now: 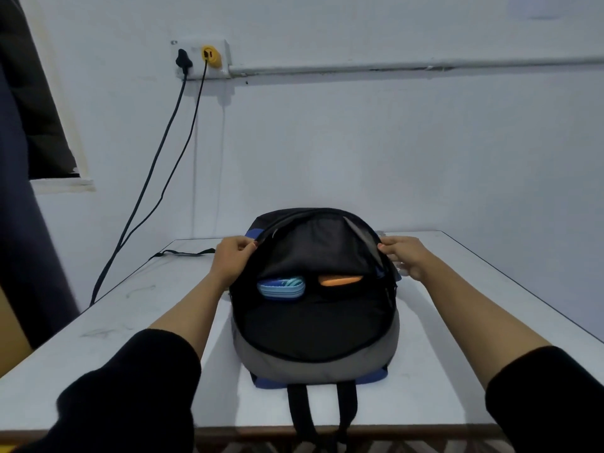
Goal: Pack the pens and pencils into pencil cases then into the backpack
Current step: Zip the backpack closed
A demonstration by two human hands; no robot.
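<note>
Both arms reach fwd, forearms bare below black sleeves, left hand (232, 256) & right hand (406, 256) level, well apart, fingers curled, each pinching an opposite rim of the black-and-grey fabric backpack (313, 367).

Two black sleeves (130, 387), ending mid-forearm, forearms (186, 308) bare

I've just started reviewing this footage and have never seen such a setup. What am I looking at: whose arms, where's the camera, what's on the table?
There is no machine: one camera, worn on a person's head, looks down at their own arms. On the white table lies a backpack, its main compartment open. The left hand and right hand each pinch an edge of the opening. Inside lie a blue striped pencil case and, right of it, an orange pencil case.
</note>
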